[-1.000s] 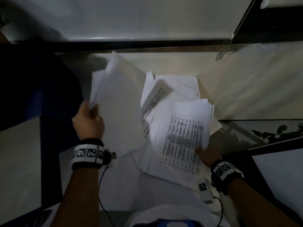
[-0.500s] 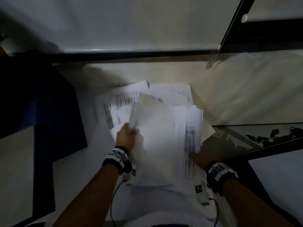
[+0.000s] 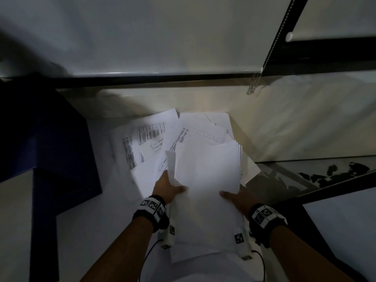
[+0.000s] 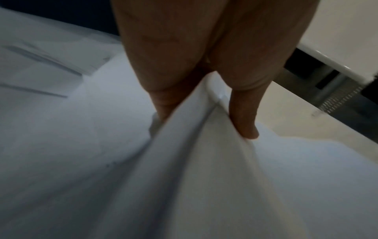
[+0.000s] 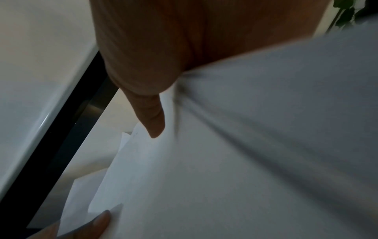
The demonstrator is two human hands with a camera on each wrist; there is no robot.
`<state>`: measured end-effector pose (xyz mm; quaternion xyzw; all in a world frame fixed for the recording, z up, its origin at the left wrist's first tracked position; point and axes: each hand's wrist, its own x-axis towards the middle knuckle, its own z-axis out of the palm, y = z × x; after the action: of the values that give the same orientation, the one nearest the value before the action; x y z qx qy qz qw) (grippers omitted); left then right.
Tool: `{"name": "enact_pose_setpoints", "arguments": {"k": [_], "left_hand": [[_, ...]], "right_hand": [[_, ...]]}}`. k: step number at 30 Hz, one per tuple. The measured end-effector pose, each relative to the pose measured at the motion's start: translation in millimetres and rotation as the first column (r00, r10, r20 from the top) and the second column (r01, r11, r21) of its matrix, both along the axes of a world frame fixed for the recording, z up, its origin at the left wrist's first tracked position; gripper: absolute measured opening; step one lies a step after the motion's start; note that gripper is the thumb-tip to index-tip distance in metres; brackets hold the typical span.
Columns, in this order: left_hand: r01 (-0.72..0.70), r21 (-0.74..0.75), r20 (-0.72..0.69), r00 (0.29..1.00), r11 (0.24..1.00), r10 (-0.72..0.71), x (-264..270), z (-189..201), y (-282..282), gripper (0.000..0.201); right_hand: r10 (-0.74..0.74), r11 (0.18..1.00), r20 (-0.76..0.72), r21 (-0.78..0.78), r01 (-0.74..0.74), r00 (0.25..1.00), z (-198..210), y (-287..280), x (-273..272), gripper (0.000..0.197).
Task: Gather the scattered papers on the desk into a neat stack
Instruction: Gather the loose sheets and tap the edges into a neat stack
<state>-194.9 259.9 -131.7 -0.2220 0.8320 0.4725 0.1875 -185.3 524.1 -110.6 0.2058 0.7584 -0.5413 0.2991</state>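
A thick stack of white papers [image 3: 205,180] lies in the middle of the white desk [image 3: 91,220], blank side up, its far edge fanned. My left hand [image 3: 173,184] pinches the stack's left edge, where a sheet [image 4: 204,145] curls up between thumb and fingers. On the near right side my right hand [image 3: 234,197] grips the stack [image 5: 245,145], thumb [image 5: 151,116] on top and fingers hidden beneath. Loose printed sheets [image 3: 146,139] lie scattered behind and to the left, partly under the stack.
A dark blue box [image 3: 50,139] stands at the left. Behind the papers runs a black window bar [image 3: 162,80], with a bead chain [image 3: 254,84] hanging at the right. A glass surface [image 3: 305,176] adjoins the desk on the right.
My left hand brought its raised sheets from the left down onto the pile, covering the printed top page. It now holds the stack's left edge. The right hand stayed at the right edge.
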Motion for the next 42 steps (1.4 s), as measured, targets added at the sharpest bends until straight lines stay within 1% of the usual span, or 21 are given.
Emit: {"name": "enact_pose_setpoints", "arguments": {"k": [3, 5, 10, 11, 12, 14, 15, 17, 19, 20, 22, 23, 25, 28, 29, 32, 34, 37, 40, 41, 42], "left_hand": [[0.026, -0.019, -0.019, 0.999, 0.999, -0.026, 1.4, 1.0, 7.7, 0.082], [0.01, -0.02, -0.006, 1.0, 1.0, -0.01, 1.8, -2.1, 4.0, 0.079], [-0.076, -0.007, 0.006, 0.997, 0.997, 0.076, 1.8, -8.7, -14.2, 0.061], [-0.101, 0.012, 0.012, 0.995, 0.995, 0.101, 0.9, -9.2, -18.7, 0.064], [-0.134, 0.057, 0.015, 0.991, 0.989, 0.133, -1.4, -8.3, -23.3, 0.075], [-0.231, 0.218, -0.008, 0.971, 0.948, 0.238, -7.7, 3.2, -30.5, 0.109], [-0.257, 0.306, -0.045, 0.958, 0.917, 0.284, -11.1, 15.6, -31.9, 0.116], [-0.263, 0.413, -0.162, 0.921, 0.872, 0.354, -20.7, 44.5, -34.1, 0.101], [-0.203, 0.521, -0.312, 0.859, 0.829, 0.407, -29.8, 76.6, -39.0, 0.08], [-0.166, 0.576, -0.355, 0.831, 0.801, 0.427, -32.7, 91.6, -41.7, 0.075], [-0.06, 0.651, -0.405, 0.816, 0.757, 0.413, -35.1, 112.0, -48.0, 0.064], [-0.026, 0.665, -0.421, 0.813, 0.747, 0.403, -33.4, 121.1, -48.8, 0.055], [-0.013, 0.649, -0.45, 0.8, 0.76, 0.398, -29.0, 133.2, -47.9, 0.038], [-0.009, 0.624, -0.503, 0.76, 0.781, 0.411, -21.6, 142.8, -45.4, 0.021], [-0.012, 0.622, -0.514, 0.749, 0.783, 0.419, -20.5, 143.0, -46.2, 0.021], [-0.038, 0.651, -0.488, 0.743, 0.758, 0.457, -17.4, 136.9, -51.4, 0.027], [-0.075, 0.639, -0.452, 0.769, 0.766, 0.453, -13.7, 129.4, -52.9, 0.033], [-0.108, 0.602, -0.395, 0.821, 0.791, 0.412, -9.3, 120.7, -47.0, 0.049], [-0.13, 0.588, -0.386, 0.822, 0.799, 0.418, -11.4, 120.9, -39.5, 0.045], [-0.134, 0.59, -0.387, 0.818, 0.796, 0.425, -13.2, 123.1, -38.2, 0.044], [-0.13, 0.596, -0.388, 0.818, 0.793, 0.425, -13.8, 124.7, -37.0, 0.048]], "right_hand": [[0.054, 0.998, -0.017, 0.025, -0.054, 0.998, -3.0, 2.5, 1.2, 0.053], [0.056, 0.998, -0.028, 0.04, -0.055, 0.998, -7.1, 6.6, 3.1, 0.048], [-0.055, 0.998, -0.103, -0.017, 0.054, 0.993, -2.7, 7.9, 4.6, 0.03], [-0.065, 0.998, -0.122, -0.032, 0.061, 0.99, 1.1, 7.0, 3.5, 0.026], [-0.074, 0.996, -0.149, -0.054, 0.067, 0.986, 4.4, 6.0, 1.2, 0.024], [-0.099, 0.991, -0.206, -0.11, 0.077, 0.973, 16.2, 2.4, -6.0, 0.022], [-0.114, 0.987, -0.24, -0.138, 0.082, 0.964, 23.6, 0.0, -10.6, 0.023], [-0.147, 0.976, -0.311, -0.197, 0.088, 0.939, 37.5, -4.4, -21.5, 0.027], [-0.184, 0.962, -0.379, -0.261, 0.086, 0.907, 55.1, -10.8, -30.7, 0.024], [-0.206, 0.955, -0.405, -0.281, 0.093, 0.891, 63.9, -14.8, -34.5, 0.026], [-0.241, 0.936, -0.445, -0.34, 0.086, 0.862, 76.1, -21.2, -41.4, 0.03], [-0.255, 0.93, -0.457, -0.357, 0.087, 0.852, 78.2, -24.6, -44.0, 0.029], [-0.297, 0.918, -0.455, -0.377, 0.12, 0.84, 78.7, -32.0, -47.2, 0.022], [-0.398, 0.889, -0.442, -0.4, 0.221, 0.804, 80.4, -43.9, -48.1, 0.014], [-0.419, 0.879, -0.437, -0.414, 0.235, 0.796, 79.2, -46.2, -49.3, 0.012], [-0.408, 0.876, -0.435, -0.434, 0.21, 0.803, 77.2, -50.2, -50.6, 0.029], [-0.345, 0.902, -0.431, -0.399, 0.167, 0.834, 73.3, -49.3, -49.9, 0.038], [-0.32, 0.918, -0.381, -0.349, 0.185, 0.867, 65.9, -49.9, -46.6, 0.041], [-0.324, 0.932, -0.375, -0.286, 0.224, 0.868, 61.6, -53.6, -48.0, 0.063], [-0.342, 0.927, -0.377, -0.287, 0.242, 0.861, 64.6, -55.1, -49.0, 0.058], [-0.362, 0.918, -0.384, -0.306, 0.253, 0.849, 64.3, -55.2, -50.2, 0.045]]}}
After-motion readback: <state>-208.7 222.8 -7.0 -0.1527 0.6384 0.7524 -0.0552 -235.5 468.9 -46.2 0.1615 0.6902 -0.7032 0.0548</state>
